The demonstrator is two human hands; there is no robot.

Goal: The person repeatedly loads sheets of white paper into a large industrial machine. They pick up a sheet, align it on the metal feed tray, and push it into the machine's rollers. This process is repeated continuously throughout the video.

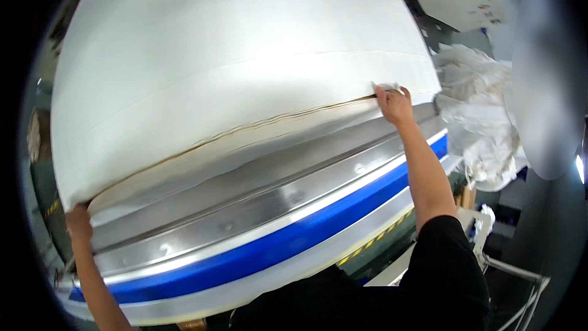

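Note:
A wide white sheet of fabric (233, 43) stretches away from me, its near edge lifted in a long loose fold. At the fold's right end my right hand (395, 104) is closed on the fabric, and a small bunched bit sticks up by the fingers. Far to the left, my left hand (78, 220) is closed at the other end of the same edge; its fingertips are partly hidden. Between the hands, the cloth edge sags over a grey metal surface (294, 162), and the layers under the fold show cream and white.
Along the near side run a riveted metal strip (269, 204) and a blue band (269, 252). Crumpled white material (478, 104) is heaped at the right. A white machine panel (459, 0) stands at the back right, and a metal frame (520, 282) at the lower right.

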